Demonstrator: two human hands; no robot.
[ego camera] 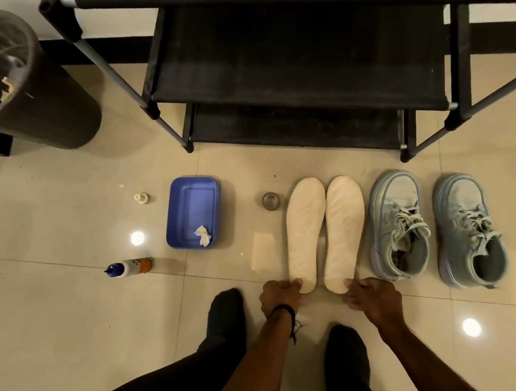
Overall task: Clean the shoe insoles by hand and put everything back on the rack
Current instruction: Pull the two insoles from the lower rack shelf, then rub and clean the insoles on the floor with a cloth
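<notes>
My left hand covers the left insole's heel. Beyond both hands, the rack runs off-frame; the bottle label is unreadable.

Two insoles, two shoes, one tray.

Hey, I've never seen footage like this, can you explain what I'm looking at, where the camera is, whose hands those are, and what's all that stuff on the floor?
There is no machine here: a person wears one wide-angle camera on the head, so you look down on their own arms and dark-clad legs. The left hand grips the heel end of the left insole, and the right hand touches the heel of the right insole; how firmly is hard to tell. Both insoles lie flat, side by side on the tiled floor. Right of them stand two light blue sneakers. To the left are a pale sponge, a small glass, a blue tray holding a crumpled wipe, a bottle lying on its side and a small cap. Behind stands a black shoe rack, and a dark bin at far left.
</notes>
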